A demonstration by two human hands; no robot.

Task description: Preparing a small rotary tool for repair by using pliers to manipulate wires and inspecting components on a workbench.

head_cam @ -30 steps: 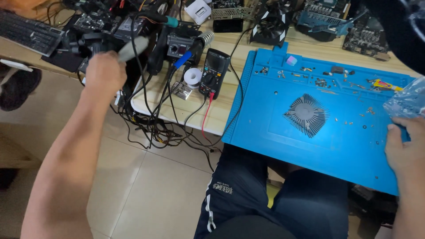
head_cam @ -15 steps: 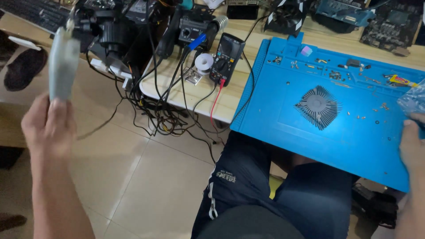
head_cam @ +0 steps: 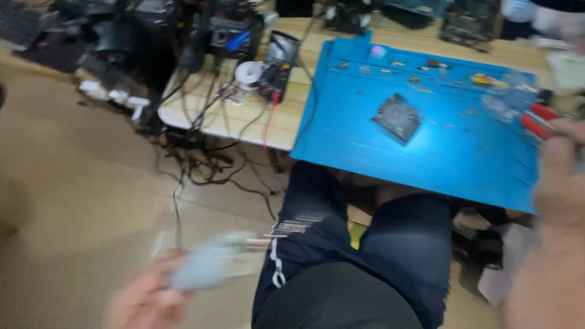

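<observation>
Grey, pale and blurred: a tool (head_cam: 207, 268) gripped in the left hand (head_cam: 146, 301), fingers wrapped round its body, a thin tip poking out toward the knees. Held low, over the floor (head_cam: 73, 183), left of the dark jeans (head_cam: 341, 244) and well apart from the bench (head_cam: 244, 125).

Right hand (head_cam: 560, 183) up at the far edge of the blue mat (head_cam: 426, 158), smeared by motion; touching or just beside a red-handled tool (head_cam: 536, 125), but impossible to tell whether closed on it or merely resting there. Just beyond, something clear and crinkled, perhaps a bag (head_cam: 506, 100).

Judged from this: a carrying step, the grey tool mid-air between floor level and the work surface, nothing yet applied to anything. Any use of it on the mat likely to call for lifting it clear of the knees and the bench edge, and for steadying first, given the blur.

On the mat, a small dark fan (head_cam: 396, 117) lying flat near the middle, tiny parts scattered along the top compartments. Left of the mat, bare pale wood, a white spool (head_cam: 248, 73), a dark meter (head_cam: 277, 61) with a red lead hanging over the edge. Farther left, black gear and a tangle of cables (head_cam: 201, 164) spilling down to beige floor tiles. More boards and clutter along the back, too soft to make out.
</observation>
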